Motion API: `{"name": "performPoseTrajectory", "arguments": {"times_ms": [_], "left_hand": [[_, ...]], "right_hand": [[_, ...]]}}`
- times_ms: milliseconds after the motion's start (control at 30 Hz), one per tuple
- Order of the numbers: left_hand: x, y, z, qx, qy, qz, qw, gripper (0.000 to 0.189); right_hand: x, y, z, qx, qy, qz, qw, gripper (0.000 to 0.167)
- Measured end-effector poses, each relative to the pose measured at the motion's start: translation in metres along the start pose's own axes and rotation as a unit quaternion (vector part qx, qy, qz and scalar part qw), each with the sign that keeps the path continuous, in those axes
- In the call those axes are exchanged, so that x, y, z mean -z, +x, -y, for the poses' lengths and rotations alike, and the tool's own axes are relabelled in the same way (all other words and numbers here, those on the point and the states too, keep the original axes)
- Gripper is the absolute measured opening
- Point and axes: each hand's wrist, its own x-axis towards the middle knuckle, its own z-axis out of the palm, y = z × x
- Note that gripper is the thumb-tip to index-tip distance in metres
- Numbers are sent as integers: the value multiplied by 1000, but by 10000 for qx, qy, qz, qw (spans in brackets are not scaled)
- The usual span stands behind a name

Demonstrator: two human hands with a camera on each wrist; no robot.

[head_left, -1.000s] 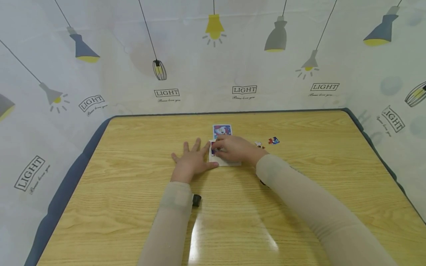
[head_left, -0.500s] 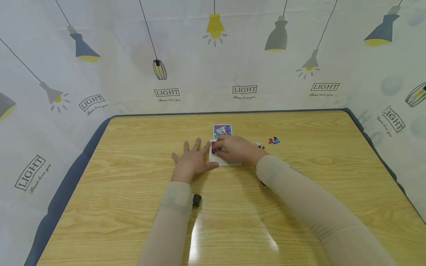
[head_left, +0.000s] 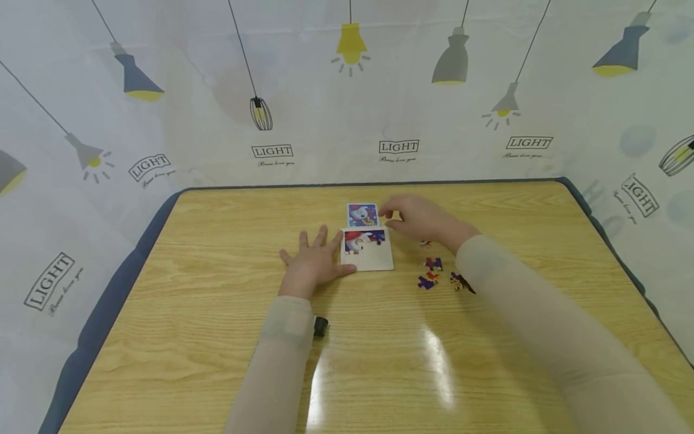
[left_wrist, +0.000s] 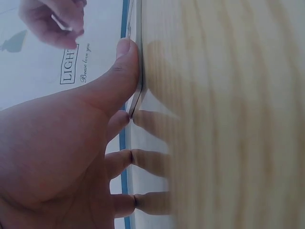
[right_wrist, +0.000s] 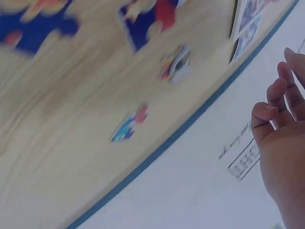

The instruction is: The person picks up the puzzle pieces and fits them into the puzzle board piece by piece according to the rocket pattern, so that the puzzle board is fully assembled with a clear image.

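Observation:
A white puzzle board (head_left: 374, 260) lies on the table, with joined jigsaw pieces (head_left: 358, 240) along its top and left. My left hand (head_left: 311, 265) is spread on the table, its thumb and index finger touching the board's left side; the thumb on the edge shows in the left wrist view (left_wrist: 127, 62). My right hand (head_left: 420, 218) hovers right of the board and the picture card (head_left: 362, 214). Its fingers are loosely bent with nothing between them, as the right wrist view shows. Loose jigsaw pieces (head_left: 434, 264) lie right of the board.
In the right wrist view, a blue-and-red piece (right_wrist: 129, 125) and a piece with an eye (right_wrist: 177, 64) lie toward the table's far edge. A black wrist camera (head_left: 321, 327) sits by the left sleeve. A printed cloth (head_left: 325, 120) hangs behind the wooden table (head_left: 217, 361).
My right hand has lifted off the board and moved right and away from me, uncovering the joined pieces and the loose ones nearer me. My left hand has stayed in place.

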Motion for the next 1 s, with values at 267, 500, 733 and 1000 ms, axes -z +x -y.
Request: {"name": "performPoseTrajectory", "arguments": {"times_ms": [267, 500, 733, 1000], "left_hand": [[2, -5, 0, -29, -50, -17, 10000, 96], [0, -5, 1, -29, -61, -17, 10000, 96], [-2, -3, 1, -55, -79, -42, 9999, 95], [-1, -3, 0, -62, -82, -103, 9999, 94]], "right_hand": [[9, -26, -41, -570, 486, -29, 9972, 39], [-7, -45, -62, -258, 55, 419, 9988, 47], [-19, -51, -71, -235, -133, 629, 9977, 50], [-17, -53, -72, -214, -31, 684, 9974, 53]]}}
